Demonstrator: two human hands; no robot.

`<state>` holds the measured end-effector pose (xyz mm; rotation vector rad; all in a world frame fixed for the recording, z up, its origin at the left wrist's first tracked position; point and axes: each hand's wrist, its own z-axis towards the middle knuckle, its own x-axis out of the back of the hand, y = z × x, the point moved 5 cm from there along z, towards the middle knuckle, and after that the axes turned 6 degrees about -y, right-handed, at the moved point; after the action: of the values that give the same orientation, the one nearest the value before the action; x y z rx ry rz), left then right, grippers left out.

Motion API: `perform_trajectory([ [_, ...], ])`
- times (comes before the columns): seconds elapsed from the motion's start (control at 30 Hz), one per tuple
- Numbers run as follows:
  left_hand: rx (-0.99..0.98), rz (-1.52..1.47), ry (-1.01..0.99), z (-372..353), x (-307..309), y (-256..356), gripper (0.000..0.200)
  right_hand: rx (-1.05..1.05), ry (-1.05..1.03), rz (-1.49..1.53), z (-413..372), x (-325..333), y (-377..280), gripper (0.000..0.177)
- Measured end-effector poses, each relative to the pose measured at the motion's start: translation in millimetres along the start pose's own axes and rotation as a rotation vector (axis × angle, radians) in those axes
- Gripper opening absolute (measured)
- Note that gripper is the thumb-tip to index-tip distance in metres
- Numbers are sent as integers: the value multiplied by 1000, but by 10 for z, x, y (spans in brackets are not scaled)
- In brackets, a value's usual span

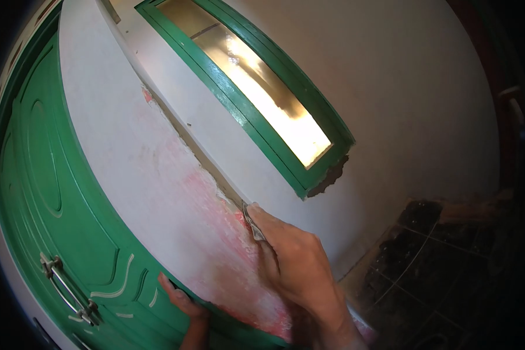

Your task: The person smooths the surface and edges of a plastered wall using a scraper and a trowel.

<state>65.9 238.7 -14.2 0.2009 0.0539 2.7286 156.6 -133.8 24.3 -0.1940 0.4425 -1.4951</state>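
Observation:
My right hand (300,256) is closed around a small folded grey sheet that looks like sandpaper (254,226). It presses the sheet against the chipped corner edge of the white wall (116,128), where pink and red older paint (216,233) shows through. Lower down, my left hand (184,300) rests at the edge of the green door (46,169), its visible fingers apart. Part of that hand is out of sight, and I see no object in it.
A green-framed window (245,125) with bright glass sits in the recessed wall; broken plaster (332,178) shows at its lower corner. The door carries a metal handle (69,291). Dark floor tiles (431,262) lie at the lower right.

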Motion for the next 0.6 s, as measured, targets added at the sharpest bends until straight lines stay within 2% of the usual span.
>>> perform_trajectory([
  [0.1, 47, 59, -28, 19, 3, 81, 93, 16, -32, 11, -207, 113, 42, 49],
  [0.2, 33, 24, -20, 32, -33, 108, 97, -56, -142, -57, -363, 225, 25, 52],
  [0.3, 79, -51, -70, 132, -98, 316, 104, -2, -121, -59, -218, 177, -32, 54],
  [0.5, 92, -2, -7, 155, -123, 405, 109, 87, -18, 20, 12, 43, -3, 52],
  [0.6, 121, 65, -21, 107, -94, 356, 108, -68, -117, 10, -210, 183, 50, 46],
])
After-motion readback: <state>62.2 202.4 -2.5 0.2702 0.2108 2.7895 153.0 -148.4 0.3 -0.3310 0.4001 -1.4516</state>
